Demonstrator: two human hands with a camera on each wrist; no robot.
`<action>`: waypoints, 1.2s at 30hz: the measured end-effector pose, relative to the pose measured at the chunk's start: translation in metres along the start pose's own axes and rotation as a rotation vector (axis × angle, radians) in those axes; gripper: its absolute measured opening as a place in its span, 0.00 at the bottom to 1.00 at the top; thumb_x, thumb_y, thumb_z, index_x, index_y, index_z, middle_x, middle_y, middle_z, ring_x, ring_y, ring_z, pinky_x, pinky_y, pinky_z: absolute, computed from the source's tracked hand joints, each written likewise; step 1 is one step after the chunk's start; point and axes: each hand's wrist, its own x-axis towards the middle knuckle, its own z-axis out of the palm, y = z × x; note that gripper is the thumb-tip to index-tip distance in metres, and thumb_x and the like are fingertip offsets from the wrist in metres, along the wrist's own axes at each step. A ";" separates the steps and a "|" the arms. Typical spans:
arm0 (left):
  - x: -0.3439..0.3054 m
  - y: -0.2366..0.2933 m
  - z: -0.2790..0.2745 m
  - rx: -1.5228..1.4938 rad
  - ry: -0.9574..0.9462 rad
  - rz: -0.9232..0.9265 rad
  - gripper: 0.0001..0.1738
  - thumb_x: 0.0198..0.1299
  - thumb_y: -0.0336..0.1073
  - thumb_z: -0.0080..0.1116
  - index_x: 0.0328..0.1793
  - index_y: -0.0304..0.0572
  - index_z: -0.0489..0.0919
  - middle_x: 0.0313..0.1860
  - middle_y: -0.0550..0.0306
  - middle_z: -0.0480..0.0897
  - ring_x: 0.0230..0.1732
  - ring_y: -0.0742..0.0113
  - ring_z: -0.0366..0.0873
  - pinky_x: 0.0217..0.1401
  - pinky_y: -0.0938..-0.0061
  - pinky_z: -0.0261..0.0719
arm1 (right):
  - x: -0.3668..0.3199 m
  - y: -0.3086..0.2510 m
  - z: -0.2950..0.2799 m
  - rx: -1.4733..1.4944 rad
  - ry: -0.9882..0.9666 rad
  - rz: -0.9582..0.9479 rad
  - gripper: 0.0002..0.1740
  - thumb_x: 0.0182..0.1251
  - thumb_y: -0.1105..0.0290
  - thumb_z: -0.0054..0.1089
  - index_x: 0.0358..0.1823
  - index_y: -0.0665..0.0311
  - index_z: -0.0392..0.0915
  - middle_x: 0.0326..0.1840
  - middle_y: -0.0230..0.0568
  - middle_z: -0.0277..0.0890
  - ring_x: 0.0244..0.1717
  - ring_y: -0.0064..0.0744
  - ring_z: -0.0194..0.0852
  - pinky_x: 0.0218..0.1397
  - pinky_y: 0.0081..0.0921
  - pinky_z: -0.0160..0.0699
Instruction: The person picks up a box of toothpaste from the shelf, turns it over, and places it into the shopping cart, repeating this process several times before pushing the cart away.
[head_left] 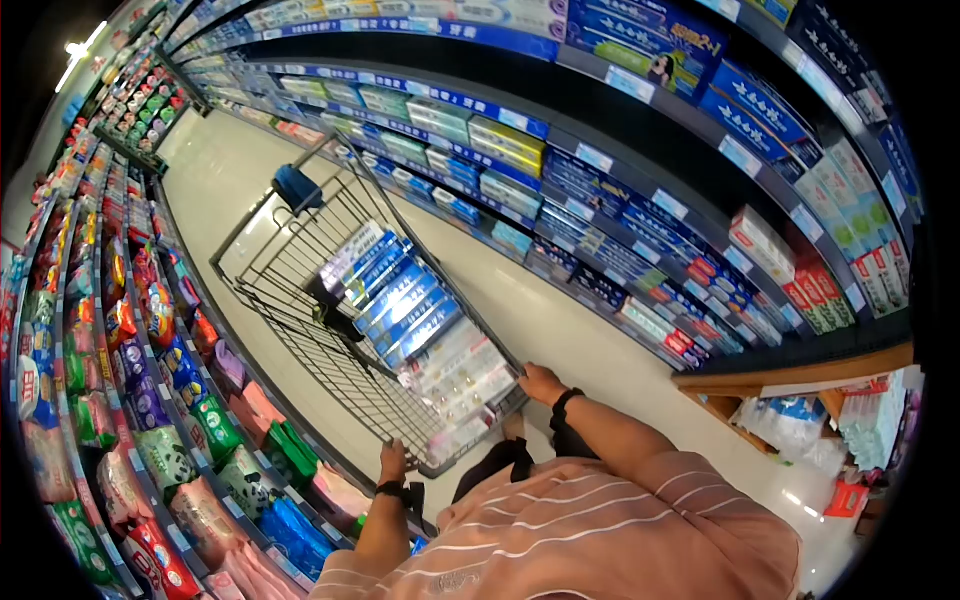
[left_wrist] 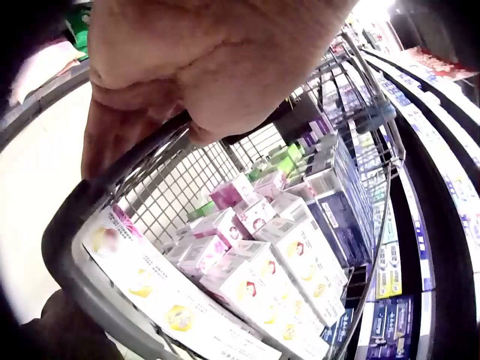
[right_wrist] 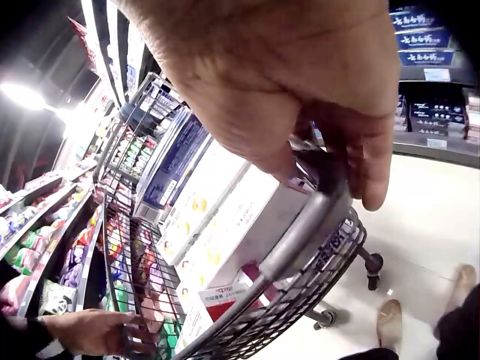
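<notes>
A wire shopping cart (left_wrist: pixel 63 238) stands in front of the person, loaded with boxes. My left hand (head_left: pixel 394 463) grips its near left corner, the fingers curled over the grey rim in the left wrist view. At the near right corner, my right hand (head_left: pixel 543 384) holds the rim, thumb and fingers wrapped round it in the right wrist view. Inside the cart, white boxes (left_wrist: pixel 259 289) with yellow and pink prints lie nearest the hands. Blue boxes (head_left: pixel 405 310) are stacked beyond them, with purple and green packs (head_left: pixel 358 262) farther off.
Shelves of toothpaste boxes (head_left: pixel 590 195) line the right side of the aisle. On the left, sloped shelves hold bagged packs (head_left: pixel 215 425). Pale floor (head_left: pixel 205 160) runs ahead between them. A wooden-edged stand (head_left: pixel 790 378) with plastic-wrapped goods is at the near right.
</notes>
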 end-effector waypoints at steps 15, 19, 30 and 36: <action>-0.011 0.090 0.164 0.046 -0.107 -0.045 0.15 0.63 0.32 0.43 0.51 0.28 0.69 0.46 0.44 0.74 0.40 0.48 0.85 0.40 0.50 0.91 | 0.041 0.044 -0.142 -0.005 0.060 0.071 0.45 0.62 0.62 0.58 0.78 0.61 0.48 0.67 0.66 0.66 0.65 0.64 0.71 0.67 0.49 0.72; -0.010 0.108 0.201 0.029 -0.126 -0.064 0.15 0.63 0.34 0.44 0.51 0.29 0.69 0.45 0.45 0.74 0.40 0.46 0.84 0.40 0.48 0.91 | 0.069 0.054 -0.164 0.128 0.035 0.134 0.53 0.61 0.57 0.61 0.82 0.61 0.38 0.74 0.76 0.53 0.71 0.70 0.63 0.73 0.49 0.67; -0.006 0.127 0.266 0.005 -0.110 -0.074 0.15 0.67 0.36 0.42 0.53 0.32 0.68 0.45 0.45 0.75 0.40 0.47 0.84 0.39 0.50 0.91 | 0.078 0.074 -0.230 0.287 -0.030 0.193 0.56 0.62 0.51 0.57 0.83 0.68 0.35 0.81 0.73 0.41 0.82 0.69 0.41 0.81 0.45 0.49; -0.013 0.129 0.281 -0.006 -0.128 -0.097 0.16 0.66 0.35 0.42 0.52 0.27 0.69 0.46 0.43 0.75 0.40 0.48 0.84 0.40 0.52 0.91 | 0.094 0.092 -0.232 0.264 0.009 0.162 0.58 0.58 0.51 0.58 0.83 0.65 0.36 0.80 0.79 0.38 0.81 0.72 0.44 0.81 0.44 0.54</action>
